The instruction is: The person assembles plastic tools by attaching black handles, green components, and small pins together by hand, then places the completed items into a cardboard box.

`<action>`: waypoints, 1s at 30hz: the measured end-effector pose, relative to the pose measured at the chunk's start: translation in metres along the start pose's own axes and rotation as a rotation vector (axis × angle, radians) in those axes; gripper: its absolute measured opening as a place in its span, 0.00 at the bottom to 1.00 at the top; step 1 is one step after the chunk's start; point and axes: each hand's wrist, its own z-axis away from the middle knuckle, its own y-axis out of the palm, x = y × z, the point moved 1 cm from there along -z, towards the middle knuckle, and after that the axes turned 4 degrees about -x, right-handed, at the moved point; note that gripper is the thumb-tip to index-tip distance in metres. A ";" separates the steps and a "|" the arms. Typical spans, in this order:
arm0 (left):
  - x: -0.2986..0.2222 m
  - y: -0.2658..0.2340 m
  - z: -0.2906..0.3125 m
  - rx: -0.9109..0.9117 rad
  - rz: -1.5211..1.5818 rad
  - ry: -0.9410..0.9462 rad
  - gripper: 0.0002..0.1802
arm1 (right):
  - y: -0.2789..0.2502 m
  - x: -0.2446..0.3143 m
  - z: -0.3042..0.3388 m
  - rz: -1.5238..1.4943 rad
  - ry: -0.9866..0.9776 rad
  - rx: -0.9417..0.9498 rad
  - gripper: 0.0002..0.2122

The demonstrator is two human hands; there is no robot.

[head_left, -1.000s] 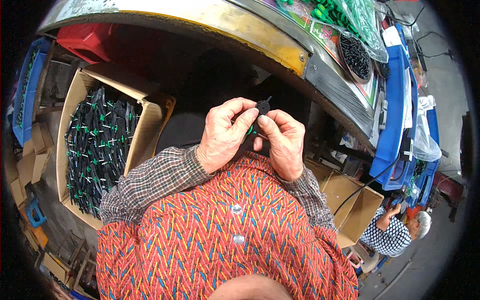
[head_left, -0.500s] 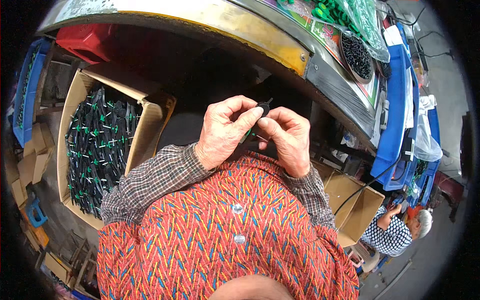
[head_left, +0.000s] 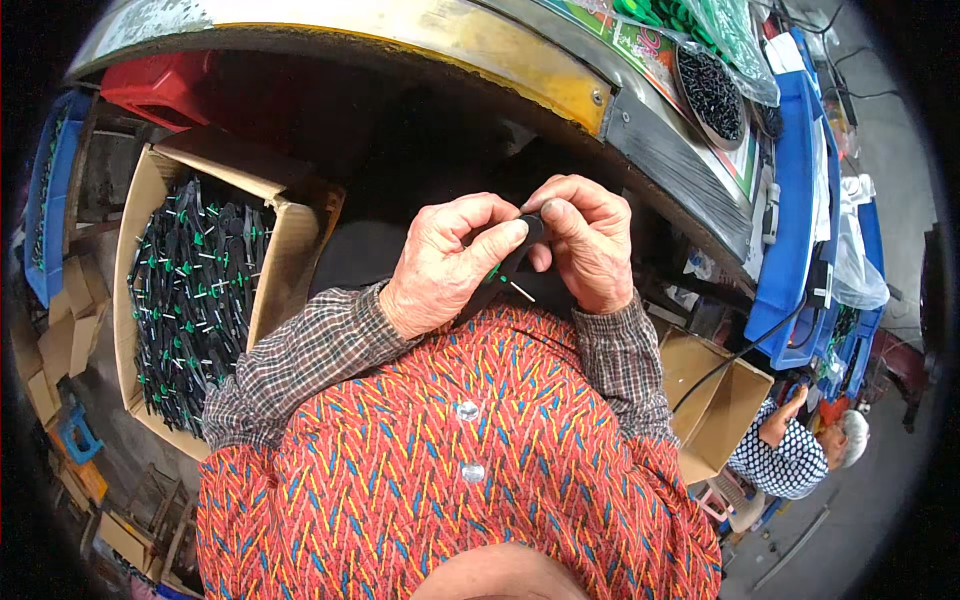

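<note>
My left hand (head_left: 450, 262) and my right hand (head_left: 592, 245) meet in front of my chest. Between their thumbs and fingertips is a small black part (head_left: 532, 232) with a rounded end, partly hidden by the fingers. The left thumb presses on its face, while the right fingers pinch its far edge. A green bit (head_left: 494, 272) and a thin white pin (head_left: 519, 291) stick out below the left fingers. To the left, a cardboard box (head_left: 262, 285) holds many similar black pieces (head_left: 195, 300) with green bits and white pins.
A metal-edged workbench (head_left: 420, 38) curves ahead of me. On it stand a bowl of small black parts (head_left: 710, 98) and a bag of green parts (head_left: 690, 22). Blue trays (head_left: 790, 230) and another cardboard box (head_left: 735, 405) are on the right, near another person (head_left: 785, 452).
The right hand has moved slightly up and its fingers now grip the black part's far edge. The white pin shows more clearly below. The other person's arm has lifted.
</note>
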 end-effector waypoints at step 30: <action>-0.029 0.000 -0.018 -0.051 -0.106 0.066 0.04 | 0.015 0.103 -0.014 0.978 -0.392 -0.167 0.04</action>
